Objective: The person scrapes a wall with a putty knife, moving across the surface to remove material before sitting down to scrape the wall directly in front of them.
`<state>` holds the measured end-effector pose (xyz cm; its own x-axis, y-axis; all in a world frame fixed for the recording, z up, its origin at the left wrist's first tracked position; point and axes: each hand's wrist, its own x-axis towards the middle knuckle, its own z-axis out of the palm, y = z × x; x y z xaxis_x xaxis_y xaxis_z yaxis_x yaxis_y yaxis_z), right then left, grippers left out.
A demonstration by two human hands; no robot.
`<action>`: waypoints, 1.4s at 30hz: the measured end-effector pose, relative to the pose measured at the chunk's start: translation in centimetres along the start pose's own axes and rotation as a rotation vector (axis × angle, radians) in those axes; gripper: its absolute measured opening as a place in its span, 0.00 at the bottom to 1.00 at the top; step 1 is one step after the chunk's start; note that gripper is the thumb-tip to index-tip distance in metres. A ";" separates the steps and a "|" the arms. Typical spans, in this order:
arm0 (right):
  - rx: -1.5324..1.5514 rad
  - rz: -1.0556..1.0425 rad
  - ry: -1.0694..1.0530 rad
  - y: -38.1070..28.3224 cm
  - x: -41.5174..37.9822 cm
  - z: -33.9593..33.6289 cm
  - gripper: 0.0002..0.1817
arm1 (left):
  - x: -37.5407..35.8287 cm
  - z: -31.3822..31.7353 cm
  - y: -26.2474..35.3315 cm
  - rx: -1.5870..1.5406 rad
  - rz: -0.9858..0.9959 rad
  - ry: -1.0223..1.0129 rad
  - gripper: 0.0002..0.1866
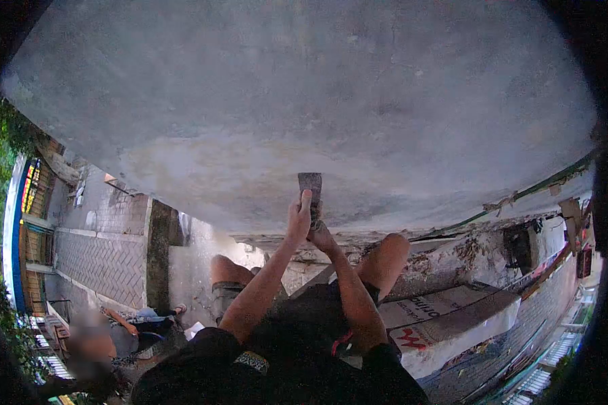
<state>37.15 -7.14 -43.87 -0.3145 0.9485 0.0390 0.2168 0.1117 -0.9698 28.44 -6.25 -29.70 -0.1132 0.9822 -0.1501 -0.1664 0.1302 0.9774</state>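
Observation:
A flat, dark scraper (310, 182) stands with its wide blade end against the grey wall (344, 94), just above my knees. My left hand (298, 219) is closed on it, thumb laid up along the blade. Slightly lower, my right hand (322, 236) is wrapped round the handle end, most of which the fingers hide. Around the blade the wall surface is patchy, with pale and yellowish areas (216, 158) to the left and grey above.
Below the wall runs a rough, broken ledge (446, 260). A printed white sack or sheet (446, 320) lies right of my legs. At lower left a person (121, 337) sits near a paved path (101, 263). A dark post-like block (158, 253) stands beside the path.

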 end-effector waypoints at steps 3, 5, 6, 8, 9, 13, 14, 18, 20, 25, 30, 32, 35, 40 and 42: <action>0.068 0.191 -0.120 -2.7 -0.9 -0.3 0.19 | -1.2 -0.4 1.8 0.057 -0.034 0.009 0.22; 0.077 0.078 -0.141 -2.8 -0.4 -0.5 0.17 | 0.2 -0.9 -0.4 0.081 0.103 -0.010 0.22; 0.092 0.028 -0.146 -2.5 -0.3 -0.4 0.16 | 0.1 -0.9 0.1 0.037 0.107 0.004 0.23; 0.173 -0.037 -0.130 -1.8 -1.0 1.1 0.13 | -0.3 -1.3 0.7 -0.048 0.106 0.034 0.23; 0.262 0.013 -0.099 -3.3 -1.2 1.4 0.12 | -0.6 -1.5 1.2 -0.047 0.078 0.032 0.23; 0.431 0.172 0.024 -5.6 -1.5 4.2 0.11 | -0.6 -3.3 1.0 -0.004 0.047 0.018 0.23; 0.403 0.214 -0.014 -3.7 -0.8 4.6 0.12 | -0.3 -3.6 0.5 0.015 0.067 0.014 0.23; 0.363 0.103 0.108 -7.4 -0.8 5.1 0.16 | 0.1 -4.6 0.1 -0.055 0.092 0.098 0.21; 0.371 0.095 0.064 -6.1 -0.6 5.3 0.16 | 0.4 -5.3 -0.4 0.006 0.122 0.071 0.20; 0.264 0.090 0.113 -4.8 1.1 6.1 0.16 | 0.2 -4.8 1.6 0.007 0.086 0.078 0.20; 0.435 0.122 0.030 -3.5 1.6 6.4 0.15 | 0.9 -5.1 1.3 0.107 0.128 0.097 0.20; 0.176 -0.091 0.034 -3.2 1.3 7.3 0.13 | 0.6 -5.5 0.4 0.270 0.211 0.113 0.21; 0.062 -0.172 0.183 -2.5 1.6 8.9 0.10 | -0.5 -4.6 3.0 0.045 0.039 0.105 0.23; 0.347 0.114 0.172 -9.2 -0.8 6.7 0.11 | -0.1 -5.5 1.7 0.155 0.079 0.106 0.23; 0.358 0.174 0.130 -9.3 -0.7 6.4 0.11 | -0.2 -5.3 2.4 0.163 0.054 0.075 0.22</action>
<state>29.45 -10.71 -36.41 -0.1775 0.9762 -0.1246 -0.0854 -0.1414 -0.9863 22.85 -6.82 -28.16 -0.1916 0.9762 -0.1014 0.0018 0.1037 0.9946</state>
